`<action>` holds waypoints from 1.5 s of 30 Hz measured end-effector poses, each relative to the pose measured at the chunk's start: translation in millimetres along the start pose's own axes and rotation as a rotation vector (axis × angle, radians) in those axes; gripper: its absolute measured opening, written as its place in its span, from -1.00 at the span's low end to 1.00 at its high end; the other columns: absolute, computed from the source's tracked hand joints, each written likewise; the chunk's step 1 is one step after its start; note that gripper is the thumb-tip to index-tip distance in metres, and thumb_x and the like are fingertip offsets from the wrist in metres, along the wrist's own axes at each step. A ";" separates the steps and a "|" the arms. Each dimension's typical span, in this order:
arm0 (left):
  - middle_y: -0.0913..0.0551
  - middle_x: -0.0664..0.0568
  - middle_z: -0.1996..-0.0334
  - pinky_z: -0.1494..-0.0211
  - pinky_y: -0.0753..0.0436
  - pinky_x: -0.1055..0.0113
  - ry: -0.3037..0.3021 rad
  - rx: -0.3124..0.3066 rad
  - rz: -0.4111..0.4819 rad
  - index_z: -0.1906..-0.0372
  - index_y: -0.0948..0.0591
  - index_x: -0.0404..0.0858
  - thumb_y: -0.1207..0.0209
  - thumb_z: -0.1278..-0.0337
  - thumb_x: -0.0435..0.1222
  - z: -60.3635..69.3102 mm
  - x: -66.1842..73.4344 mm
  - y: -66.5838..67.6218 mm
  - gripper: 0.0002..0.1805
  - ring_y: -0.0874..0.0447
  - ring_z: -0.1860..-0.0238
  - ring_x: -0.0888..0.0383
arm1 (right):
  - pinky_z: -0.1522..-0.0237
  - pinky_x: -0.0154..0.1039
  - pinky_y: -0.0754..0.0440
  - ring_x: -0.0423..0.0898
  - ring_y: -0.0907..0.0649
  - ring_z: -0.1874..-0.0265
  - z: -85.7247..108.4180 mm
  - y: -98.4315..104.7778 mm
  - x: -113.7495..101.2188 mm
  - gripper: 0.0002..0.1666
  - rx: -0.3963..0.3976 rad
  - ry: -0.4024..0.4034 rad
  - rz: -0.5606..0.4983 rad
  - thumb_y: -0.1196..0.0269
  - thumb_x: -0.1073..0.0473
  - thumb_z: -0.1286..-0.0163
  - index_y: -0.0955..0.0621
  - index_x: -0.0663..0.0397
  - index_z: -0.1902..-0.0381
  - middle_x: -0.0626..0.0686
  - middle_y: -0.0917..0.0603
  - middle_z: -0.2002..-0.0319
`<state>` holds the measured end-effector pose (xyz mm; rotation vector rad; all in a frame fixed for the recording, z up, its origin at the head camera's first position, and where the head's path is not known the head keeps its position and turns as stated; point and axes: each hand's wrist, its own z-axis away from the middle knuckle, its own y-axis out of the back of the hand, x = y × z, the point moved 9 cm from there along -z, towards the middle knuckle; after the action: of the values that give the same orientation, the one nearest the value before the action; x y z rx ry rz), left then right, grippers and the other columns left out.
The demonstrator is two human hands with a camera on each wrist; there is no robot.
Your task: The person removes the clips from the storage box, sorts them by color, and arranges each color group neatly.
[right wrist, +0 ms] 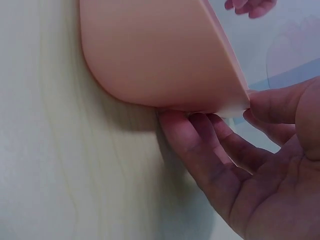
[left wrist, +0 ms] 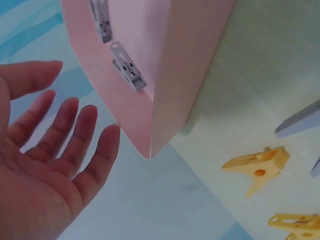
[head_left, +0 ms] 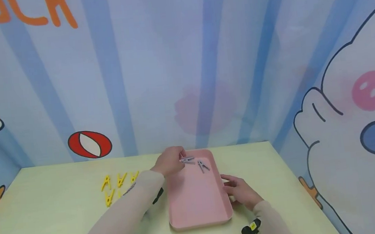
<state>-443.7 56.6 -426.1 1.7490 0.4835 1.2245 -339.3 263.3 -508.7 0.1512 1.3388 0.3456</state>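
A pink tray lies on the table, with two grey clothespins in its far end, one near the left hand and one further right. My left hand is over the tray's far left corner. Its fingers are apart and loosely bent, with nothing between them. My right hand grips the tray's right side. In the right wrist view its thumb lies at the rim and the other fingers reach beneath the tray.
Several yellow clothespins lie on the table to the left, partly hidden by the left sleeve. Another grey clothespin shows beside them in the left wrist view. A printed curtain stands behind the table's far edge.
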 end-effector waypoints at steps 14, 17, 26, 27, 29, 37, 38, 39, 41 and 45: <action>-0.66 0.00 -0.02 0.03 -0.62 0.10 0.012 -0.141 -0.151 -0.11 -0.65 -0.20 -0.23 -0.25 -0.40 -34.9 -5.3 -43.2 -0.67 -0.63 -0.01 0.04 | 0.29 0.00 -0.69 0.12 -0.65 0.02 -5.0 -11.2 0.5 -0.40 -0.041 0.007 -0.026 -0.07 0.27 -0.52 -0.29 0.17 -0.48 0.28 -0.55 -0.13; -0.68 -0.03 0.08 0.06 -0.62 0.16 -0.010 -0.155 -0.185 -0.05 -0.67 -0.25 -0.20 -0.27 -0.44 -36.8 -8.7 -46.4 -0.73 -0.64 0.04 0.04 | 0.27 0.02 -0.69 0.14 -0.65 0.01 -6.5 -16.0 -3.5 -0.39 -0.066 0.017 -0.030 -0.07 0.26 -0.52 -0.29 0.18 -0.48 0.27 -0.56 -0.12; -0.64 0.11 0.35 0.32 -0.50 0.25 0.041 -0.182 -0.323 0.17 -0.68 -0.12 -0.12 -0.40 -0.36 -42.0 -14.0 -48.1 -0.86 -0.54 0.37 0.19 | 0.34 -0.01 -0.69 0.11 -0.65 0.03 -11.7 -15.3 -8.6 -0.40 -0.062 0.030 -0.016 -0.09 0.27 -0.51 -0.30 0.18 -0.47 0.27 -0.56 -0.10; -0.65 0.10 0.33 0.32 -0.51 0.24 0.048 -0.191 -0.330 0.16 -0.68 -0.11 -0.12 -0.40 -0.35 -42.4 -13.9 -48.9 -0.86 -0.56 0.35 0.18 | 0.34 -0.01 -0.69 0.12 -0.65 0.03 -11.5 -14.7 -8.5 -0.40 -0.059 0.028 -0.014 -0.09 0.28 -0.51 -0.30 0.18 -0.47 0.27 -0.55 -0.10; -0.67 0.09 0.27 0.28 -0.52 0.22 0.060 -0.211 -0.348 0.12 -0.68 -0.09 -0.12 -0.41 -0.32 -43.9 -12.6 -51.0 -0.86 -0.61 0.28 0.16 | 0.34 -0.01 -0.70 0.12 -0.64 0.02 -10.4 -13.2 -8.1 -0.40 -0.051 0.025 -0.010 -0.09 0.28 -0.51 -0.31 0.19 -0.46 0.28 -0.55 -0.10; -0.65 0.02 0.16 0.12 -0.49 -0.21 0.199 -0.273 -0.386 0.00 -0.63 -0.08 -0.12 -0.34 -0.34 -48.3 -13.1 -51.7 -0.78 -0.58 0.16 0.06 | 0.27 0.03 -0.69 0.17 -0.63 -0.02 -7.4 -11.5 -9.7 -0.39 -0.049 0.033 -0.014 -0.07 0.29 -0.51 -0.28 0.19 -0.48 0.31 -0.53 -0.15; -0.64 0.00 0.16 0.10 -0.47 -0.24 0.201 -0.278 -0.387 0.02 -0.63 -0.10 -0.12 -0.33 -0.36 -49.6 -12.1 -52.2 -0.79 -0.57 0.16 0.05 | 0.26 0.05 -0.69 0.19 -0.63 -0.03 -7.7 -11.2 -10.0 -0.38 -0.053 0.040 -0.015 -0.07 0.29 -0.52 -0.27 0.20 -0.49 0.32 -0.52 -0.15; -0.64 -0.01 0.16 0.09 -0.44 -0.26 0.204 -0.279 -0.384 0.04 -0.64 -0.11 -0.12 -0.32 -0.38 -51.2 -11.8 -52.9 -0.79 -0.55 0.17 0.04 | 0.24 0.06 -0.69 0.20 -0.62 -0.04 -7.7 -11.1 -10.0 -0.38 -0.057 0.042 -0.017 -0.06 0.28 -0.53 -0.26 0.19 -0.49 0.32 -0.52 -0.16; -0.64 -0.04 0.19 0.10 -0.46 -0.16 0.191 -0.285 -0.381 0.09 -0.65 -0.14 -0.11 -0.31 -0.40 -53.4 -10.2 -54.6 -0.81 -0.53 0.21 0.04 | 0.23 0.07 -0.68 0.20 -0.62 -0.05 -8.0 -10.9 -9.3 -0.39 -0.063 0.043 -0.020 -0.06 0.28 -0.54 -0.26 0.18 -0.49 0.30 -0.53 -0.15; -0.63 -0.05 0.23 0.21 -0.46 0.03 0.197 -0.294 -0.356 0.17 -0.66 -0.18 -0.09 -0.30 -0.44 -52.7 -10.3 -58.2 -0.82 -0.51 0.28 0.03 | 0.23 0.04 -0.68 0.17 -0.63 -0.04 -5.7 -11.5 -8.1 -0.40 -0.060 0.034 -0.012 -0.06 0.27 -0.54 -0.28 0.15 -0.49 0.26 -0.55 -0.13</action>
<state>-484.5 102.3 -476.3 1.2393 0.6624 1.1481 -344.5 249.3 -506.0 0.0878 1.3608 0.3787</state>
